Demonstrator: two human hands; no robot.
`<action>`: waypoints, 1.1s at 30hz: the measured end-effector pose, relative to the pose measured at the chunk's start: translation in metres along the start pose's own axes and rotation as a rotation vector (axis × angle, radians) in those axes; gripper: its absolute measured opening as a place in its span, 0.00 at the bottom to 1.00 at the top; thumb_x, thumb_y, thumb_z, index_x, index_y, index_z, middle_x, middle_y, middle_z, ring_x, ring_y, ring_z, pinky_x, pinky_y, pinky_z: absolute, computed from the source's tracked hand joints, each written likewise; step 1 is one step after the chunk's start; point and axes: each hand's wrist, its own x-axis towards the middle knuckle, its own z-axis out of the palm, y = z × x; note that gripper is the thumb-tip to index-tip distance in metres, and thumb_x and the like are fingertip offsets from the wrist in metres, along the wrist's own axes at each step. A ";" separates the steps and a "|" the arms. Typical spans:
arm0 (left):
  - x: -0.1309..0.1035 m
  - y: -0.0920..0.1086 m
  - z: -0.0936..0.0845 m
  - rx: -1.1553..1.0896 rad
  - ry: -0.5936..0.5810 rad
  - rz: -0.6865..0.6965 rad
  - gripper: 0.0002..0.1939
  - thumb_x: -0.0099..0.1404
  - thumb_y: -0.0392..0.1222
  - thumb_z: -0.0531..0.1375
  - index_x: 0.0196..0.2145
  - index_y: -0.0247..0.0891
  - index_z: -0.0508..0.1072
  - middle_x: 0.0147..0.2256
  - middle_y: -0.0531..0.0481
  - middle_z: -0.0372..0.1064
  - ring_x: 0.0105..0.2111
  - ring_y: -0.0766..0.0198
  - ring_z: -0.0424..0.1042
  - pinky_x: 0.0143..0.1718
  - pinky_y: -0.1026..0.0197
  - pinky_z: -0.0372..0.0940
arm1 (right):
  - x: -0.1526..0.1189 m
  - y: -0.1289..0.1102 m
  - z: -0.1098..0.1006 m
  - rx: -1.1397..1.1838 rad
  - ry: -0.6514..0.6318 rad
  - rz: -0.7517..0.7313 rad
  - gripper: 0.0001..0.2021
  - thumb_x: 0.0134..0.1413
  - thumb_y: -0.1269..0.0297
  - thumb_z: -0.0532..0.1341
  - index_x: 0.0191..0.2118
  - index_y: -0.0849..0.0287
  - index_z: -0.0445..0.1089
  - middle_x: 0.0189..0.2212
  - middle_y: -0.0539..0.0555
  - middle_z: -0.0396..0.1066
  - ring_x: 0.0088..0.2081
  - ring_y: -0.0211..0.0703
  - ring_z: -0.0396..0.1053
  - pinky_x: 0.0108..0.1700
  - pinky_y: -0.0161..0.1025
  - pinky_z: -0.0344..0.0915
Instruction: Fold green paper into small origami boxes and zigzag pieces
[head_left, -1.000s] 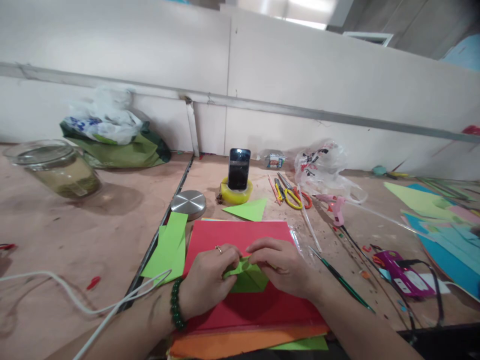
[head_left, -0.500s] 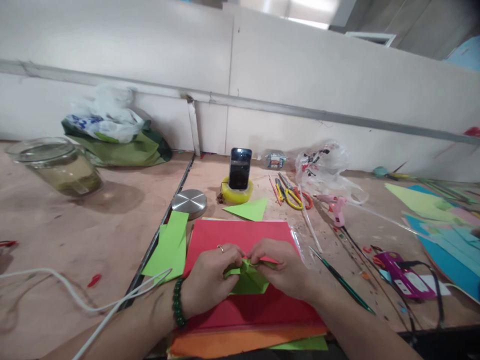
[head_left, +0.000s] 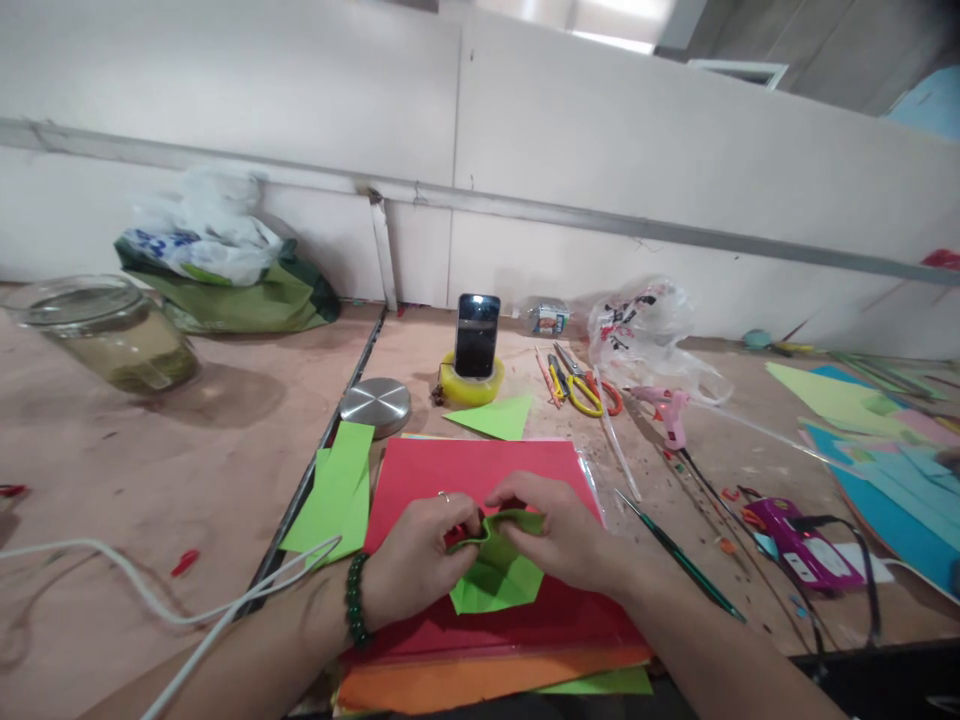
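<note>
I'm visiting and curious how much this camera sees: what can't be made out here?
In the head view:
Folded bright-green paper: gripped edges hidden by left hand and right hand.
Red rectangular paper sheet: middle covered by hands and folded paper.
Label on clear plastic bottle: print too small to read.
Flat blue paper sheet: cut off by picture's right edge.

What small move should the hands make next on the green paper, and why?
Perhaps the left hand and right hand should gently straighten the upper edge of the green paper, since both pinch it there and it bends in a wave between their fingers.
</note>
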 end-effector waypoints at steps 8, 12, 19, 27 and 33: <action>0.001 0.000 -0.001 -0.072 0.035 0.022 0.07 0.53 0.28 0.54 0.25 0.39 0.66 0.27 0.53 0.72 0.27 0.67 0.69 0.29 0.66 0.64 | 0.002 0.004 -0.016 -0.049 -0.060 0.187 0.07 0.47 0.75 0.57 0.29 0.60 0.71 0.24 0.49 0.74 0.26 0.36 0.70 0.29 0.31 0.65; 0.001 0.002 0.000 -0.187 0.086 -0.008 0.05 0.55 0.30 0.55 0.26 0.39 0.67 0.33 0.48 0.75 0.33 0.64 0.74 0.30 0.65 0.68 | 0.003 0.013 -0.023 -0.045 -0.044 0.157 0.08 0.46 0.77 0.57 0.29 0.59 0.71 0.24 0.49 0.73 0.27 0.37 0.70 0.29 0.31 0.65; -0.003 -0.002 -0.001 -0.007 0.149 0.066 0.10 0.51 0.25 0.52 0.26 0.41 0.63 0.34 0.49 0.75 0.36 0.62 0.75 0.37 0.61 0.69 | 0.000 0.001 -0.027 -0.155 -0.118 -0.164 0.10 0.49 0.78 0.57 0.35 0.58 0.69 0.32 0.53 0.74 0.34 0.40 0.71 0.37 0.36 0.68; 0.000 0.000 -0.001 -0.061 0.014 -0.073 0.11 0.49 0.27 0.52 0.28 0.41 0.63 0.27 0.55 0.69 0.30 0.65 0.70 0.31 0.65 0.65 | 0.000 -0.003 -0.022 -0.215 -0.090 -0.365 0.14 0.47 0.83 0.53 0.33 0.58 0.70 0.33 0.55 0.74 0.35 0.39 0.71 0.36 0.33 0.68; 0.001 -0.001 0.001 -0.184 0.033 -0.144 0.05 0.52 0.31 0.52 0.27 0.40 0.62 0.23 0.56 0.65 0.24 0.68 0.63 0.27 0.66 0.60 | 0.000 -0.006 -0.022 -0.280 -0.114 -0.432 0.15 0.49 0.82 0.54 0.35 0.57 0.72 0.35 0.54 0.75 0.35 0.39 0.71 0.34 0.33 0.67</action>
